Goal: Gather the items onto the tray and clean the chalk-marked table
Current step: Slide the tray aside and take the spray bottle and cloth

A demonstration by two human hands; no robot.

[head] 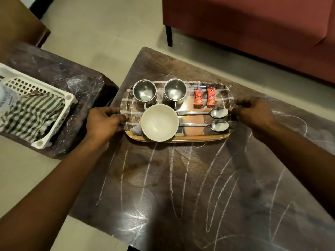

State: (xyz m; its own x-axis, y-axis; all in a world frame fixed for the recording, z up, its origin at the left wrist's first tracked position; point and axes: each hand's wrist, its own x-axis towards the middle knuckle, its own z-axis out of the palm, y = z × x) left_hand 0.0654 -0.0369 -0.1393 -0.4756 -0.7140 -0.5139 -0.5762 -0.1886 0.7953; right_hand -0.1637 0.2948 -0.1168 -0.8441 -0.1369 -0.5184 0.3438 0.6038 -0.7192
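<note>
Dark marble-look table [181, 187] fills the near view, w/ white chalk lines [183, 178] scrawled over most of its top in long loops running front to back. Both bare forearms reach in from the bottom corners. L hand [104, 120] grips the tray [181, 139] at its left edge, fingers and thumb curled round the rim. R hand [253, 113] grips the right edge the same way. Tray is over the table's far half; can't tell if it rests on the top or is lifted just off it.

On the tray, nearest: white bowl [159, 122], upright, at the front rim, left of centre. Right of it 2 steel spoons lie side by side, handles toward the bowl, scoops facing up: near spoon [219, 125] and far spoon [217, 112]. Behind the bowl 2 steel cups stand upright, L cup [144, 91] and R cup [175, 90], close but apart. Right of the cups, red sachets [198, 97], 2 of them, lie flat side by side at the tray's back right.

Off to the left, a 2nd table [72, 78], also dark and chalk-smeared, carries a white slotted basket [70, 98] w/ a striped cloth [30, 118] in it. Pale thing at the far left edge is too blurred to name. Beyond: beige tiled floor [90, 33] and a red sofa [253, 24] on a black leg [169, 36].
</note>
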